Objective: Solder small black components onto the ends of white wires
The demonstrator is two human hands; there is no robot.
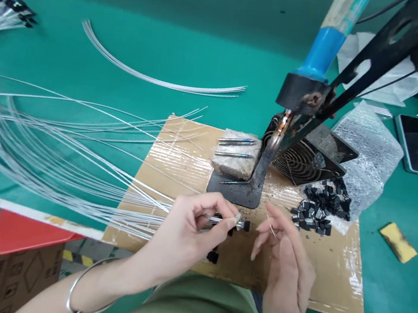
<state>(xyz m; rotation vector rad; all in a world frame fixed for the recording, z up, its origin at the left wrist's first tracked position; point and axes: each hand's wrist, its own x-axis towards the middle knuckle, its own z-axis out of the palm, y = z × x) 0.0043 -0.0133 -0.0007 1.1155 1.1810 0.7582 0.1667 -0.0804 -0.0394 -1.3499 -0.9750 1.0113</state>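
Note:
My left hand [199,227] is closed in a pinch at the end of the thin white wires, just beside a small black connector [246,226]. The exact grip point is hidden by the fingertips. The white wires [111,200] run off to the left from under this hand. A thin strand of solder wire [272,227] is held between the fingers of my right hand [288,259], and its tail shows below near the wrist. Above both hands a soldering iron [281,130] points down from its black stand. Another black connector [212,257] lies below my left hand.
Cardboard [339,276] covers the green table. A grey block [237,155] with metal tips, a black fan [301,158] and a pile of black connectors [322,204] stand around the iron. To the right are a yellow sponge [398,243] and a phone [417,145].

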